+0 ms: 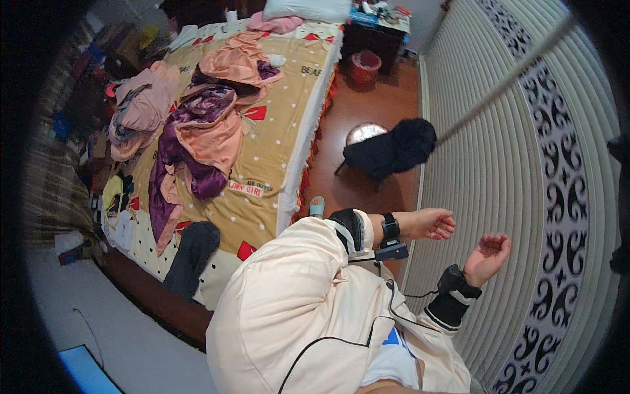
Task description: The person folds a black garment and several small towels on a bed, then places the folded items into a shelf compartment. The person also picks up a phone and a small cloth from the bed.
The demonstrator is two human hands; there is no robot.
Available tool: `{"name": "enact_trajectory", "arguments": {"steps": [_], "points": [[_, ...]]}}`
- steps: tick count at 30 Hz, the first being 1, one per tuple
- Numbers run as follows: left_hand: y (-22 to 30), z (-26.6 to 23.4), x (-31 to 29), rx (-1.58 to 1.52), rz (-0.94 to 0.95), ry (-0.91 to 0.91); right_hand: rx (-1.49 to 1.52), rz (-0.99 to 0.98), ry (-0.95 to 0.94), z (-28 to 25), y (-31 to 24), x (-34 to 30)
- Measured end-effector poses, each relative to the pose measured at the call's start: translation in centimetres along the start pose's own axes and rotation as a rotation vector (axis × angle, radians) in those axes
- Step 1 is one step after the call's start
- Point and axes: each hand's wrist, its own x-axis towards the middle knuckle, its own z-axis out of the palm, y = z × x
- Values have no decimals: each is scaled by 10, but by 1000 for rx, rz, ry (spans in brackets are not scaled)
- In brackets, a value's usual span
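Ribbed wardrobe door [499, 171], both hands [487, 257] near, empty

empty hands [433, 223] near ribbed wardrobe door [499, 164]

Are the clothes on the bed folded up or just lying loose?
Loose. The pink and purple clothes lie crumpled and spread in a heap across the bed, with no neat stack showing. Both hands are away from them.

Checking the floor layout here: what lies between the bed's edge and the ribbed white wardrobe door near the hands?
In the head view, a strip of brown wooden floor separates the bed from the wardrobe door; on it stands a stool under a black garment.
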Motion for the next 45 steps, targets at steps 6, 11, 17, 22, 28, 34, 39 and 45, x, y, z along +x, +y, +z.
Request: {"name": "enact_trajectory", "arguments": {"steps": [6, 11, 17, 22, 28, 34, 39, 45], "points": [[132, -72, -87, -8, 212, 141, 37, 167, -258, 149, 98, 23], [225, -125, -163, -24, 429, 212, 207, 313, -599, 277, 162, 31], [270, -194, -230, -203, 616, 313, 199, 465, -721, 367, 225, 40], [292, -244, -285, -312, 772, 450, 130, 615, -839, 426, 278, 43], [323, -294, -349, -517, 1058, 523, 177, 914, -1012, 522, 346, 33], [357, -351, -400, -697, 1255, 757, 151, 1068, -1090, 611, 428, 18], [404, -433, -398, -805, 1384, 845, 90, 1260, -1167, 666, 526, 58], [515, -550, -360, -1082, 1331, 953, -215, 1368, -926, 729, 682, 183]]}}
